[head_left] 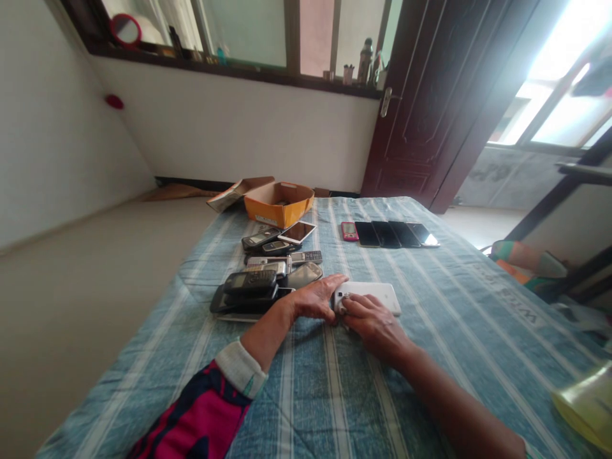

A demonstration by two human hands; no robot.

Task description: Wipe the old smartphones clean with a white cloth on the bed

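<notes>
Has a white phone (386, 292) lying back up on striped cloth (306, 395), just right of and below the frame's centre. Presses the right hand (380, 325) onto its camera end, fingers bunched narrow; cannot tell of anything pinched beneath. Sets the left hand (310, 301) at its left end, thumb and forefinger wide apart; cannot tell grip from mere touch. Shows a loose heap of phones (251, 280) left of centre, and above it an open orange box (282, 215). Has a pink phone (349, 231) beside a row of dark phones (386, 234), right of centre. Shows a dark red door (430, 76) at upper right.
</notes>
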